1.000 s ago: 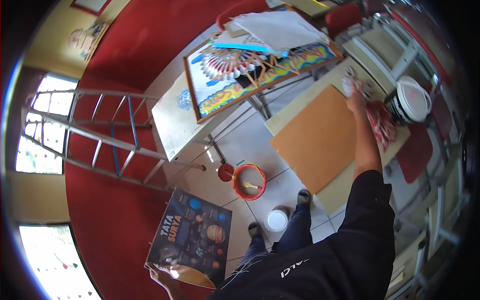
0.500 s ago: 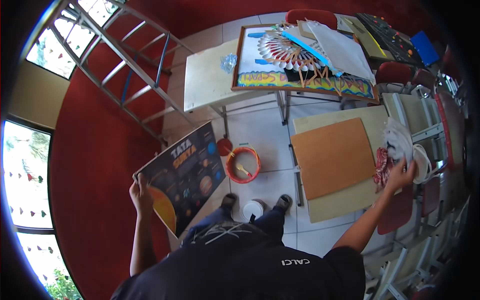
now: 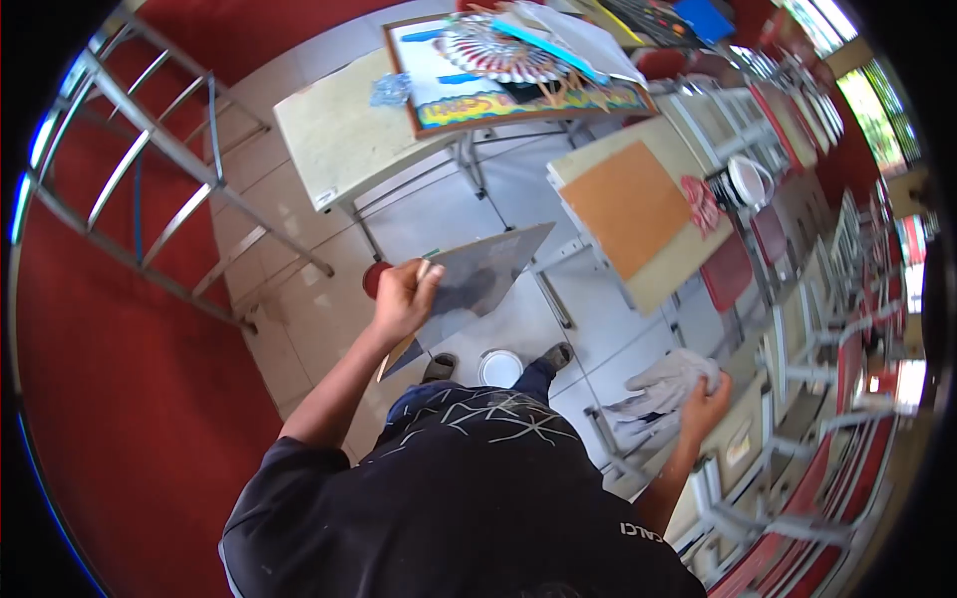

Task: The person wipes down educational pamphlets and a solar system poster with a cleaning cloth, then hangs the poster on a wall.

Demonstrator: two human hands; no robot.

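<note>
My left hand (image 3: 404,299) is closed on the edge of a dark poster board (image 3: 488,279), which I hold tilted in front of my body. Its printed face shows only at a steep, glossy angle. Off to the right, my right hand (image 3: 704,404) grips a bunched pale grey cloth (image 3: 658,387) that hangs beside a desk. A white round tub (image 3: 500,369) stands on the floor between my feet. Behind the board, a small red round thing (image 3: 374,280) partly shows. The orange-rimmed bucket is hidden.
A brown board (image 3: 630,204) lies on a desk, with a red patterned cloth (image 3: 702,206) and a white bucket (image 3: 746,182) near it. Framed artwork (image 3: 449,112) covers part of another table (image 3: 339,120). A metal ladder (image 3: 159,140) stands left; stacked desks and chairs (image 3: 797,399) crowd the right.
My right hand has lifted the pale cloth off the desk and brought it lower, nearer my body. The poster board has swung rightward and turned edge-on. My view has turned right.
</note>
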